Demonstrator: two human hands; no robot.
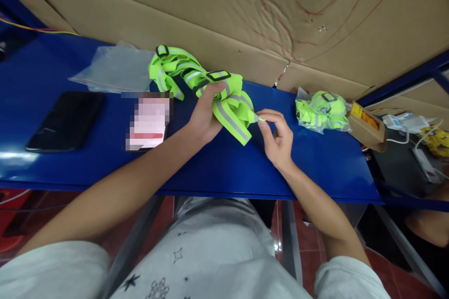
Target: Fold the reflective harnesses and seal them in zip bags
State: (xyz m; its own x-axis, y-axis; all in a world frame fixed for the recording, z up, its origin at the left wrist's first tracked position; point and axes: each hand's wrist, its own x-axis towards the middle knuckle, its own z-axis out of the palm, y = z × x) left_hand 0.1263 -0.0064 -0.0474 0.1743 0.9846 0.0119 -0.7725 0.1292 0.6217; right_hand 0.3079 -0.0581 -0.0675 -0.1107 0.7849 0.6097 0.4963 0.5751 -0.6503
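A bundle of neon-yellow reflective straps [228, 103] with grey stripes and black buckles is gathered in my left hand [206, 117], the thumb pressed over it. My right hand [278, 138] pinches the tip of one strap at the bundle's right side, thumb against fingers. More of the same webbing trails to the left across the blue table [224, 168], ending in a loop with a black buckle [162, 51]. Part of the bundle behind my left hand is hidden.
Clear plastic bags [115, 67] and a black tablet-like slab [65, 121] lie at left, beside a phone [149, 124] with a blurred screen. At right sit a bagged strap set [322, 111] and a cardboard box [366, 126]. A cardboard wall [168, 18] stands behind. Someone's arm [430, 219] shows far right.
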